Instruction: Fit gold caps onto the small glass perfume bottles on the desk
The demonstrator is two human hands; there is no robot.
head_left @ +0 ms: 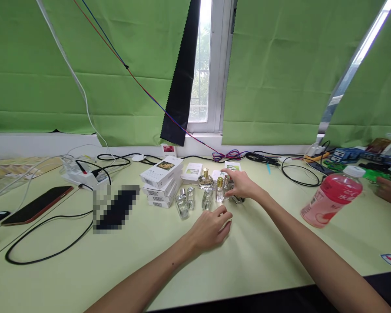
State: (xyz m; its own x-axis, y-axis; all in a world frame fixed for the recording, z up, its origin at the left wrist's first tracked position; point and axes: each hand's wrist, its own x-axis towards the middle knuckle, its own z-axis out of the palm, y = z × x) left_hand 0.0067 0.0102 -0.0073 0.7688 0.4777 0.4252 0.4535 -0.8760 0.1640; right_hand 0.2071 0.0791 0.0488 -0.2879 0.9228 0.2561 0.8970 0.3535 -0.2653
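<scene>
Several small glass perfume bottles stand or lie in a cluster on the table, among them a round one with a gold cap (205, 179) and a slim gold-capped one (219, 190). My right hand (243, 184) is closed at the cluster's right end, thumb and fingers around the top of a small perfume bottle (227, 181), partly hidden by the hand. My left hand (211, 228) rests on the table in front of the bottles, its fingers loosely bent and apart, holding nothing. A clear bottle (181, 205) leans at the cluster's left end.
White boxes (162, 171) are stacked left of the bottles; another white box (192, 173) lies behind. A pink drink bottle (333, 198) stands at right, near another person's hand (389, 191). Phones (37, 204), cables (48, 217) and a power strip (81, 174) occupy the left.
</scene>
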